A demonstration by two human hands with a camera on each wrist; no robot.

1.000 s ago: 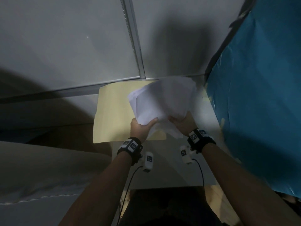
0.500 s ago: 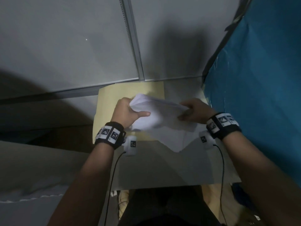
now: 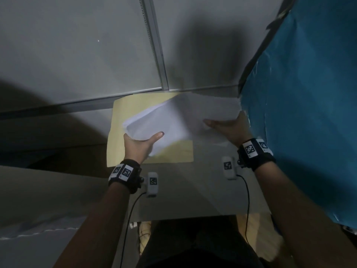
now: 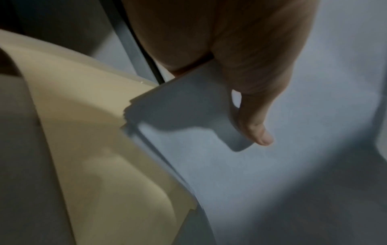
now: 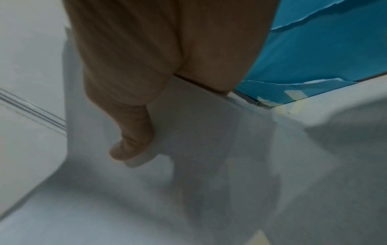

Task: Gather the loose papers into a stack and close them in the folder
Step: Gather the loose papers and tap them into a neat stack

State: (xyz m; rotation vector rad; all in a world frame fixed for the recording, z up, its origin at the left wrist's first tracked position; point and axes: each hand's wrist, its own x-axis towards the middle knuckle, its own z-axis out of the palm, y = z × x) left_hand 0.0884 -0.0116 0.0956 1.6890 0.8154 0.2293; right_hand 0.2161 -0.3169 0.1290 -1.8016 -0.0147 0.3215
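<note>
The white papers (image 3: 170, 122) are held above the open tan folder (image 3: 123, 113), which lies flat on the pale table (image 3: 185, 194) against the grey partition wall (image 3: 77, 55). The left hand (image 3: 138, 145) grasps the near left corner of the papers, thumb on top and fingers underneath; the left wrist view shows the sheet edges uneven and stepped just over the folder's tan surface. The right hand (image 3: 229, 126) grips the right edge of the papers, thumb laid across the top sheet, as the right wrist view shows, with the other fingers hidden below. The papers' right portion reaches past the folder's right edge, close to the blue sheet (image 3: 309, 93) standing to the folder's right. Both wrists wear black bands with printed markers
</note>
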